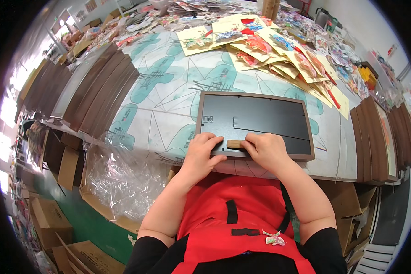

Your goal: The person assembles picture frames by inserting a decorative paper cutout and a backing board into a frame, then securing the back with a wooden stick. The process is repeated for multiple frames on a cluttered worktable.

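A picture frame (265, 112) with a brown rim lies face down on the table in front of me, its black backing board showing. My right hand (266, 148) grips a small flat wooden block (234, 144) near the frame's close edge, its fingers closed round the block's right end. The block rests against the backing. On the frame's near left corner lies my left hand (201, 153), thumb and fingers apart, with nothing in it. Its fingertips touch the backing and rim.
Colourful cards (260, 45) are heaped at the table's far side. Brown frames (93, 89) stand stacked at left, and more frames (374, 137) at right. Below the left edge, a box holds clear plastic wrap (123, 182). Cardboard boxes (50, 217) sit on the green floor.
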`<state>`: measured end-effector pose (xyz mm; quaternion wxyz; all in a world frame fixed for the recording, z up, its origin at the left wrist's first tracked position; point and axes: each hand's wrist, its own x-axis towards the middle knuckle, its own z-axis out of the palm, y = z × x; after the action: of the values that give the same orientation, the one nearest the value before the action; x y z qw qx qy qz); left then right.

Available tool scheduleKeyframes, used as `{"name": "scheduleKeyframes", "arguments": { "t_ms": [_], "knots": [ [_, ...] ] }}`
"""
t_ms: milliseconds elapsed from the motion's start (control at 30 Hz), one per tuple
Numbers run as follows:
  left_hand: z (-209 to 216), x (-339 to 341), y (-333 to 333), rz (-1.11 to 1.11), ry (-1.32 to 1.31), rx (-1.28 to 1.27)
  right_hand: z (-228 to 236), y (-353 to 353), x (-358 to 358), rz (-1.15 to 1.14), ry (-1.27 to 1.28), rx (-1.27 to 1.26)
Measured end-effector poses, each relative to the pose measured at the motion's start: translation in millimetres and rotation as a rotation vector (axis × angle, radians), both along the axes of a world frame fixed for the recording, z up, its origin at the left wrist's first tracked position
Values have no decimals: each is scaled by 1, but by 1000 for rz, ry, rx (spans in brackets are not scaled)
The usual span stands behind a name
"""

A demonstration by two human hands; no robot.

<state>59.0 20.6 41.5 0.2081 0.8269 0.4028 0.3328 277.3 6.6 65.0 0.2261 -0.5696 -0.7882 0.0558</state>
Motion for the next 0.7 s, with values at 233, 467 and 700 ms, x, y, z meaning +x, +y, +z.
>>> {"name": "scheduleKeyframes", "arguments": {
  "t_ms": [233,467,700],
  "knots": [
    [-3,1,0,14,23,-1,1,7,-6,36,-78,-31],
    [-2,4,-3,35,28,3,5,14,-7,144,-110,-89],
    [-3,5,-4,45,36,21,5,24,0,258,-125,-147]
  ]
}}
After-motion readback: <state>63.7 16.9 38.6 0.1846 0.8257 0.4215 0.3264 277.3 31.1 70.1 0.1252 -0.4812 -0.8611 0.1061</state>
